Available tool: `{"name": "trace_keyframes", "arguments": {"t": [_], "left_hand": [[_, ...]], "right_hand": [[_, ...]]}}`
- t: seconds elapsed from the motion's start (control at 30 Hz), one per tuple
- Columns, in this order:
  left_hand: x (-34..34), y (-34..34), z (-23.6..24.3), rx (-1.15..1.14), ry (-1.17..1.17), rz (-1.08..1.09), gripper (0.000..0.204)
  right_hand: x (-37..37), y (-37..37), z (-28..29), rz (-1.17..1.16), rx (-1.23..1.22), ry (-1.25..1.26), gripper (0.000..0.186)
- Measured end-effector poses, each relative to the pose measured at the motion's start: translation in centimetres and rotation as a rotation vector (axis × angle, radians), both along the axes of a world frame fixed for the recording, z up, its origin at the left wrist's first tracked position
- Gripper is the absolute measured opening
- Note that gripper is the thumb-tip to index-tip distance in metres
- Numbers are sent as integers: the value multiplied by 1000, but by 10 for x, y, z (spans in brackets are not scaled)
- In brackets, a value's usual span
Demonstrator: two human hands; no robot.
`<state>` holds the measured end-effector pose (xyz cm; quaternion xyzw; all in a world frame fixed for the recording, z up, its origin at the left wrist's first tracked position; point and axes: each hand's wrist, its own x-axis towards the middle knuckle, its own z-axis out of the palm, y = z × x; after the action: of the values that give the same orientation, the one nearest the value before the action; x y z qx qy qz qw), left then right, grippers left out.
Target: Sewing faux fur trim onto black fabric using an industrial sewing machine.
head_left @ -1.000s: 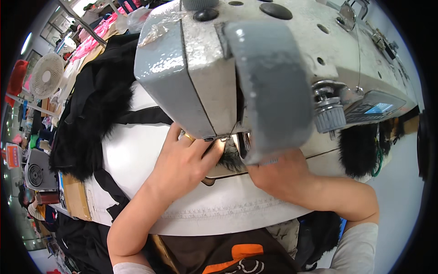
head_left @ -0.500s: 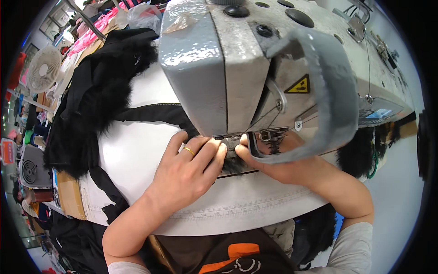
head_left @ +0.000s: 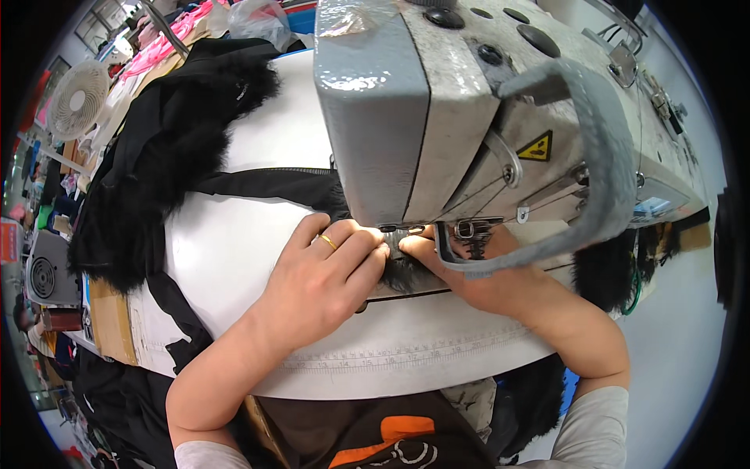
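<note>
A grey and white sewing machine [head_left: 375, 141] stands over a white table. Beneath its needle area lies a piece of black furry fabric [head_left: 401, 275]. My left hand [head_left: 316, 273], with a gold ring, has its bent fingers pressed together on the fabric just left of the presser foot. From the right, my right hand [head_left: 476, 273] pinches the same piece, its thumb close to the foot and its other fingers partly behind the grey guard loop [head_left: 605, 156]. A black fabric strip [head_left: 269, 184] runs from the left toward the needle area. The fingertips hide the stitching spot.
A heap of black fur-trimmed cloth [head_left: 156, 172] covers the table's left side. The table's curved front edge bears a printed ruler scale [head_left: 383, 356]. Farther left are a white fan [head_left: 78, 100] and a grey vented box [head_left: 53, 267]. More black fur [head_left: 601, 273] hangs at right.
The view has shifted, so the machine sits farther right in the picture. Both hands stay by the needle with their fingertips close together on the furry fabric.
</note>
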<state>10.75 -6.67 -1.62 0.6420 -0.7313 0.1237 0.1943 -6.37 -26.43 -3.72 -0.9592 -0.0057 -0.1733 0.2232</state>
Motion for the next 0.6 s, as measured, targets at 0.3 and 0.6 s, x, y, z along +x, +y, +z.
{"name": "trace_keyframes", "arguments": {"t": [0.3, 0.6], "left_hand": [[8, 0, -2, -21, -44, -14, 29], [2, -4, 14, 143, 273, 77, 14]], "right_hand": [[4, 4, -10, 47, -273, -188, 11], [-2, 4, -6, 85, -363, -122, 23]]}}
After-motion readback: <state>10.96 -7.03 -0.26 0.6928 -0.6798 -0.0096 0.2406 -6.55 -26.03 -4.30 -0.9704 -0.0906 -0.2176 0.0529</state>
